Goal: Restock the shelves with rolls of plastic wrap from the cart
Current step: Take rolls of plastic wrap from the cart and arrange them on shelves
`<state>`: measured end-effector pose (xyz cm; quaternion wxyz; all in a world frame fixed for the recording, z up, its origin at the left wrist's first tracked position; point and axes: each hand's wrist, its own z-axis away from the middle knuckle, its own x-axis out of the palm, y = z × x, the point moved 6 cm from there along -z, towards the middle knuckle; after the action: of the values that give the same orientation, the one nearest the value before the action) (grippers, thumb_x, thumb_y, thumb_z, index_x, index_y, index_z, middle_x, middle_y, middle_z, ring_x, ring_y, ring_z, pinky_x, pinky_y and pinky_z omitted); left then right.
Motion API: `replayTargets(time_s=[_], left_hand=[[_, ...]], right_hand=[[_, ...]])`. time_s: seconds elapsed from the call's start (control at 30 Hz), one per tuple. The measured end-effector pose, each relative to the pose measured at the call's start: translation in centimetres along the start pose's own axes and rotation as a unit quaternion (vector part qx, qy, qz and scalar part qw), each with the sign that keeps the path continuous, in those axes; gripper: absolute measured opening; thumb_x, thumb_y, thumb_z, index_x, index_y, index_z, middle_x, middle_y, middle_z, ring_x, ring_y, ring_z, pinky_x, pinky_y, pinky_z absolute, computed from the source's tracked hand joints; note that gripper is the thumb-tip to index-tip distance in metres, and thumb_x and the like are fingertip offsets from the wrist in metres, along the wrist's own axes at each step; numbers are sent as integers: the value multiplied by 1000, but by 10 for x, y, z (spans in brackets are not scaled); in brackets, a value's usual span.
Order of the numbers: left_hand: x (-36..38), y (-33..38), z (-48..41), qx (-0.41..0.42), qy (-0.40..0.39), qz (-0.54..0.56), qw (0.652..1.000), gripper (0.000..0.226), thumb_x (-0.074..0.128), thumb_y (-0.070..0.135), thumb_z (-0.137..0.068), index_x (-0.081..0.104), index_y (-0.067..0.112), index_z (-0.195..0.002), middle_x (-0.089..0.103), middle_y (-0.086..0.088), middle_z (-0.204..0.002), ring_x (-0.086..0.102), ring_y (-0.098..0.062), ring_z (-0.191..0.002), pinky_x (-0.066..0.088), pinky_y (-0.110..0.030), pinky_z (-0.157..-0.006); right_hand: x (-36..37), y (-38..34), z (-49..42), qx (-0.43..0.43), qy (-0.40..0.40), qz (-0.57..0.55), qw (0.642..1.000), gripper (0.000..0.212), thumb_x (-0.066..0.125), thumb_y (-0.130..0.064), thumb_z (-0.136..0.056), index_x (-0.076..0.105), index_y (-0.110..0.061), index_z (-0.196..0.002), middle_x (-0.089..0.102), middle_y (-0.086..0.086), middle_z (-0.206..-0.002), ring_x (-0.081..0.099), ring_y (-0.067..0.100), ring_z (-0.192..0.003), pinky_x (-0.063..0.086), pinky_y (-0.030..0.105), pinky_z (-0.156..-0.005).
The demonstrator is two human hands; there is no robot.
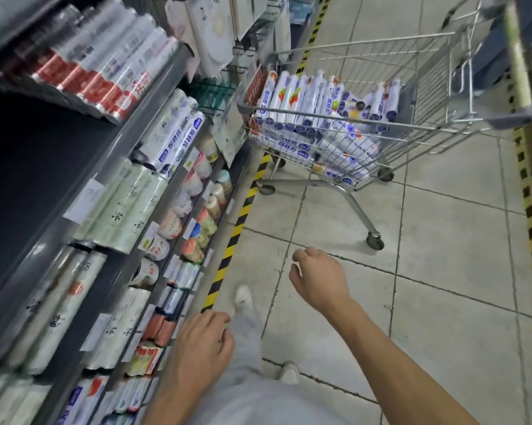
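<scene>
While the shelves (pixel 117 151) are running along the left, the cart (pixel 378 44) is sitting ahead with the rolls (pixel 310 99) heaped inside. The right hand (pixel 316 277) and left hand (pixel 200 348) are hanging loosely curled, holding nothing. Seemingly a fetching step is beginning; it is calling for reaching in and gripping rolls.

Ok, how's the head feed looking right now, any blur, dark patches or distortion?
Head view: wide-angle distortion tilts the shelves and bends the striped floor tape; the top-left rolls and cart handle are motion-blurred; the recess under them is near black; the rolls in the cart read clearly.
</scene>
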<state>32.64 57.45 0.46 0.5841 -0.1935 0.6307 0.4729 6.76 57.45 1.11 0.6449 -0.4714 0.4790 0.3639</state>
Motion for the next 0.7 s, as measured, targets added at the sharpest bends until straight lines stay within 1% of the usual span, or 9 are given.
replayTargets(time_s=[0.07, 0.1, 0.2, 0.27, 0.33, 0.4, 0.47, 0.6, 0.7], left_hand=[[-1, -10, -39, -7, -2, 4, 1000, 15, 67, 21, -84, 70, 24, -97, 64, 14, -90, 61, -9, -80, 49, -27, -70], [-3, -14, -60, -5, -4, 8, 1000, 15, 68, 20, -84, 70, 24, -98, 64, 13, -91, 60, -9, -80, 49, -27, -70], [-19, -17, -132, 16, -5, 18, 1000, 18, 54, 29, -89, 69, 24, -98, 62, 13, -90, 57, -9, -78, 49, -28, -68], [-33, -14, -183, 38, 1, 30, 999, 12, 61, 23, -90, 69, 24, -98, 63, 12, -91, 55, -9, -78, 43, -27, -69], [-48, -6, -238, 63, 1, 27, 998, 12, 66, 19, -89, 69, 25, -99, 64, 12, -94, 60, -11, -83, 39, -27, -73], [-64, 5, -295, 98, 14, 22, 995, 11, 67, 17, -87, 69, 23, -96, 64, 9, -90, 61, -14, -80, 43, -30, -69], [-77, 18, -349, 128, 23, 19, 991, 9, 69, 15, -85, 69, 19, -93, 63, 6, -86, 61, -17, -77, 47, -34, -68], [-93, 47, -449, 170, 33, 10, 985, 10, 68, 15, -86, 70, 15, -96, 66, 1, -90, 63, -22, -80, 52, -40, -73], [-88, 67, -515, 189, 11, -16, 982, 25, 48, 29, -91, 68, 18, -100, 65, 3, -92, 61, -20, -83, 51, -39, -75]], right_hand=[[-3, 3, -37, -2, 3, 4, 1000, 19, 55, -27, -95, 67, -12, -99, 66, 6, -91, 63, 32, -84, 45, 36, -66], [-6, 5, -53, -1, 14, 6, 1000, 16, 59, -26, -93, 67, -13, -96, 66, 5, -87, 64, 32, -80, 44, 35, -63], [-15, 12, -94, 20, 26, 14, 999, 10, 73, -22, -82, 66, -15, -86, 62, 2, -75, 62, 29, -67, 43, 32, -53], [-20, 15, -113, 33, 30, 13, 999, 13, 75, -21, -79, 65, -15, -84, 59, 1, -73, 60, 28, -63, 46, 35, -51], [-25, 20, -131, 48, 36, 10, 998, 10, 72, -22, -81, 64, -17, -84, 59, 0, -75, 60, 27, -65, 48, 36, -52], [-30, 26, -147, 65, 42, 10, 997, 8, 63, -26, -84, 64, -19, -86, 60, -2, -78, 60, 25, -68, 49, 35, -55], [-37, 31, -160, 84, 53, 5, 995, 14, 54, -29, -86, 65, -21, -87, 60, -4, -79, 60, 23, -69, 49, 36, -56], [-53, 46, -190, 121, 64, 5, 991, 22, 46, -32, -87, 66, -24, -84, 60, -7, -78, 61, 19, -67, 52, 34, -57], [-52, 75, -222, 153, 49, -4, 987, 27, 43, -34, -90, 67, -23, -91, 62, -6, -84, 63, 21, -72, 53, 38, -60]])
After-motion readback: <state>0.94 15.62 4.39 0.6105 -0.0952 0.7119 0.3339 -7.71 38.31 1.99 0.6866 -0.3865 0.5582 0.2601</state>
